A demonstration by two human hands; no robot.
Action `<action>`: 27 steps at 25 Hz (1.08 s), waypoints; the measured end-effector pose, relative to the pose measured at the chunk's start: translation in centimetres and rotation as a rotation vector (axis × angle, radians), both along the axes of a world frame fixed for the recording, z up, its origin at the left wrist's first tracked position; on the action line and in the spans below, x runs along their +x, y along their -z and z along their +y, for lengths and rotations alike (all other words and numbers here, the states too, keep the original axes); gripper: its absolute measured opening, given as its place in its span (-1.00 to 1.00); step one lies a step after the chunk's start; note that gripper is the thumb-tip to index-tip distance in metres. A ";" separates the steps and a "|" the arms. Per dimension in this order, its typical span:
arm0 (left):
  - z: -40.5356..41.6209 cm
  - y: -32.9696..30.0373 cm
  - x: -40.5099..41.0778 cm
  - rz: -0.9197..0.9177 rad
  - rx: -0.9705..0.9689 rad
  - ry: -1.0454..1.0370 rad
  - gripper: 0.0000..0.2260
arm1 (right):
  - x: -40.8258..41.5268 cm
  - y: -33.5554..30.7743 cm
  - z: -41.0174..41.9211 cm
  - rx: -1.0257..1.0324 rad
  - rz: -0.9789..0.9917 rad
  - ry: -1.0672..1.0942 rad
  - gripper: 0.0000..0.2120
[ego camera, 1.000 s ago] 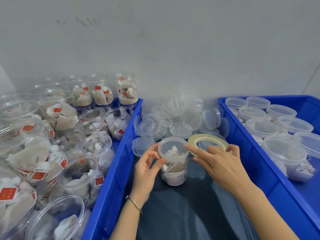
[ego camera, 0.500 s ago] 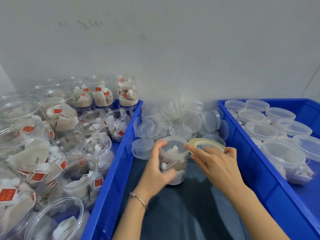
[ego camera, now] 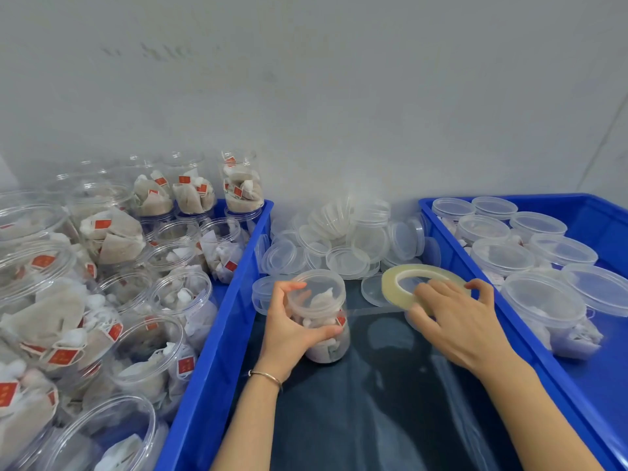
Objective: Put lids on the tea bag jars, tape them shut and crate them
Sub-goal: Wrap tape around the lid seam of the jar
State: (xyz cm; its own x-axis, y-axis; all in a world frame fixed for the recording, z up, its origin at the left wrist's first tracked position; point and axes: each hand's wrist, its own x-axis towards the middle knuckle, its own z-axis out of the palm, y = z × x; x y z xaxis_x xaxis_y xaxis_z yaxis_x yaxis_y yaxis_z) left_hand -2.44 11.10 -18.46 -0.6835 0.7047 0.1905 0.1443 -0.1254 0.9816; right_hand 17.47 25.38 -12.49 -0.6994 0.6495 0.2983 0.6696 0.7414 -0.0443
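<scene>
Jar lidded, tea bags inside, gripped by left hand | right hand holds tape roll

A dark bench carries blue crates at nine and three o'clock, loose lids heaped at twelve.

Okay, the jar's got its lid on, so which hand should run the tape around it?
Right hand: it already holds the tape roll beside the jar, while the left hand grips the jar.
</scene>
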 end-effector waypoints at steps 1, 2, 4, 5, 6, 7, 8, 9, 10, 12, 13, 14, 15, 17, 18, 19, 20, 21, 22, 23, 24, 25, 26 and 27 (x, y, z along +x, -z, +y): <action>-0.3 0.1 -0.1 0.001 -0.015 0.043 -0.32 | 0.0 0.0 0.5 -0.024 -0.005 0.006 -0.68; -0.5 0.1 -0.1 0.004 -0.025 0.087 -0.31 | -0.1 0.0 0.9 -0.044 -0.025 0.009 -0.73; -0.9 0.2 0.0 0.009 -0.036 0.170 -0.31 | -0.8 -0.1 1.9 -0.065 -0.078 -0.023 -0.79; -1.1 0.3 0.1 0.014 -0.039 0.206 -0.31 | -1.2 -0.2 2.4 -0.075 -0.109 -0.056 -0.80; -1.2 0.2 0.1 0.019 -0.041 0.239 -0.31 | -1.8 -0.4 2.8 -0.082 -0.145 -0.090 -0.80; -1.4 0.1 0.1 0.022 -0.041 0.268 -0.32 | -2.6 -0.6 3.2 -0.082 -0.181 -0.123 -0.77; -1.5 -0.1 0.0 0.016 -0.039 0.297 -0.32 | -3.4 -0.8 3.5 -0.082 -0.213 -0.157 -0.74; -1.7 -0.2 -0.1 0.005 -0.039 0.326 -0.33 | -4.3 -1.0 3.7 -0.088 -0.244 -0.192 -0.71; -1.8 -0.4 -0.2 -0.006 -0.042 0.355 -0.33 | -5.3 -1.1 3.7 -0.103 -0.275 -0.228 -0.70; -1.9 -0.9 -0.4 -0.016 -0.064 0.397 -0.32 | -7.0 -1.2 3.2 -0.137 -0.320 -0.292 -0.67; -2.0 -1.1 -0.6 -0.007 -0.081 0.412 -0.32 | -7.7 -1.1 3.0 -0.150 -0.328 -0.318 -0.67; -2.0 -1.4 -0.8 0.011 -0.102 0.428 -0.33 | -8.2 -1.1 2.7 -0.164 -0.328 -0.342 -0.66; -1.9 -1.8 -0.9 0.039 -0.126 0.443 -0.32 | -8.5 -1.1 2.6 -0.182 -0.325 -0.365 -0.64; -1.8 -2.6 -1.2 0.103 -0.190 0.479 -0.28 | -8.7 -1.3 2.4 -0.243 -0.325 -0.398 -0.62; -1.7 -3.0 -1.3 0.141 -0.235 0.499 -0.23 | -8.6 -1.4 2.5 -0.282 -0.318 -0.411 -0.62; -1.6 -3.4 -1.4 0.185 -0.291 0.512 -0.17 | -8.5 -1.5 2.6 -0.320 -0.303 -0.422 -0.62; -1.5 -4.0 -1.5 0.232 -0.354 0.514 -0.15 | -8.3 -1.5 2.6 -0.355 -0.277 -0.436 -0.63; -1.5 -4.6 -1.6 0.297 -0.418 0.492 -0.14 | -8.1 -1.4 2.6 -0.388 -0.243 -0.451 -0.65; -1.5 -5.3 -1.6 0.391 -0.487 0.448 -0.14 | -7.9 -1.3 2.6 -0.412 -0.202 -0.464 -0.68; -1.4 -6.1 -1.6 0.507 -0.564 0.388 -0.13 | -7.7 -1.2 2.5 -0.423 -0.162 -0.475 -0.71; -1.4 -6.8 -1.5 0.625 -0.655 0.328 -0.11 | -7.5 -1.0 2.3 -0.420 -0.132 -0.478 -0.72; -1.2 -7.5 -1.0 0.742 -0.765 0.278 -0.07 | -7.4 -1.0 2.2 -0.406 -0.118 -0.472 -0.73; -1.0 -8.0 -0.3 0.840 -0.885 0.244 -0.05 | -7.2 -0.9 2.2 -0.383 -0.114 -0.461 -0.73; -0.7 -8.2 0.6 0.876 -0.986 0.232 -0.04 | -7.1 -0.9 2.1 -0.352 -0.112 -0.453 -0.72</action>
State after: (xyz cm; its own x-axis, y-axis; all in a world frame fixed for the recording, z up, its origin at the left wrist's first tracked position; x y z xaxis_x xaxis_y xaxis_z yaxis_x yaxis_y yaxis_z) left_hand -1.81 10.35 -10.26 -0.4446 0.8831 -0.1501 0.8404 0.4692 0.2712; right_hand 10.38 27.45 -11.59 -0.9455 0.3246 0.0269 0.3037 0.9085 -0.2872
